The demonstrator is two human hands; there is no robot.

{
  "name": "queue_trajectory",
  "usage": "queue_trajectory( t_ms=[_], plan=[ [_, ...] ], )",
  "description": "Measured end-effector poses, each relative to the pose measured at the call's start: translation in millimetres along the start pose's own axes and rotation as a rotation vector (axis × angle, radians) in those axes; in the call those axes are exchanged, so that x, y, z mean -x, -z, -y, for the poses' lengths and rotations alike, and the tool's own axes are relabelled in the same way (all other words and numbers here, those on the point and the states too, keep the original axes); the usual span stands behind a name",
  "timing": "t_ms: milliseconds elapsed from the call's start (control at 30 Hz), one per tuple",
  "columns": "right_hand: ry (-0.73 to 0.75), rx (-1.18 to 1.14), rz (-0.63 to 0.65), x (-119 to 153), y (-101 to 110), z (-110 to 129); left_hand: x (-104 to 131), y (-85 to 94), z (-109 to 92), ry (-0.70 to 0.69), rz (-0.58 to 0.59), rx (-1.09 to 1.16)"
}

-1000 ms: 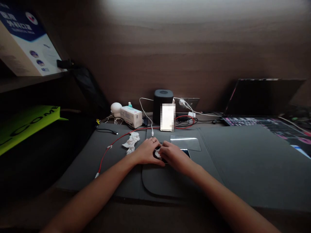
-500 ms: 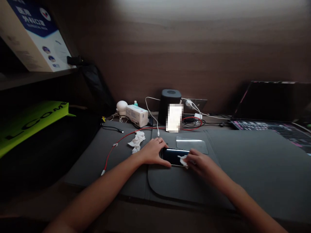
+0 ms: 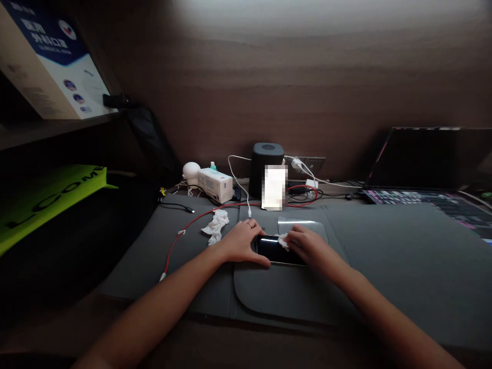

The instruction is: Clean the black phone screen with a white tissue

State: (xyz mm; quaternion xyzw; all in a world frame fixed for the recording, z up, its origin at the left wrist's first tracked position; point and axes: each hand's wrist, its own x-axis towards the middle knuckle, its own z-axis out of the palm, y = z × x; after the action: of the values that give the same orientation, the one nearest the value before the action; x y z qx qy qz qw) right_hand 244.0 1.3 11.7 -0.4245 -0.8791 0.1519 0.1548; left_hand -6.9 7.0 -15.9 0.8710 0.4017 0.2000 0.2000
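A dark smartphone (image 3: pixel 274 252) lies flat, screen up, on the grey mat. My left hand (image 3: pixel 243 243), a ring on one finger, grips its left end with the thumb on the near edge and the fingers at the far edge. Pinched in my right hand (image 3: pixel 309 246) is a crumpled white tissue (image 3: pixel 283 241), pressed to the screen near the far edge; that hand hides the phone's right end. Just behind, partly covered by the right hand, rests a clear glass sheet (image 3: pixel 286 223). More crumpled tissue (image 3: pixel 217 224) sits left of my left hand.
A red cable (image 3: pixel 180 233) curves across the mat (image 3: pixel 392 266) at left. Behind stand a white box (image 3: pixel 215 185), a dark speaker (image 3: pixel 257 171) and a bright blurred-out rectangle (image 3: pixel 274 187). An open laptop (image 3: pixel 423 161) is at right. A shelf with a mask box (image 3: pixel 57 66) overhangs the left.
My right hand has slid the tissue left and toward the far edge of the phone screen. My left hand keeps its hold on the phone. The view has shifted slightly.
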Motion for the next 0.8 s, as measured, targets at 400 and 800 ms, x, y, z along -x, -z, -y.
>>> queue_trajectory(
  t_ms=[400, 800],
  plan=[
    [0.049, -0.074, 0.075, 9.0, -7.4, 43.8, -1.4, -1.6, 0.9, -0.021, -0.023, -0.024],
    [-0.071, 0.021, -0.018, 10.4, 2.2, 7.3, 0.2, -2.5, 3.9, -0.019, -0.012, 0.015]
  ],
)
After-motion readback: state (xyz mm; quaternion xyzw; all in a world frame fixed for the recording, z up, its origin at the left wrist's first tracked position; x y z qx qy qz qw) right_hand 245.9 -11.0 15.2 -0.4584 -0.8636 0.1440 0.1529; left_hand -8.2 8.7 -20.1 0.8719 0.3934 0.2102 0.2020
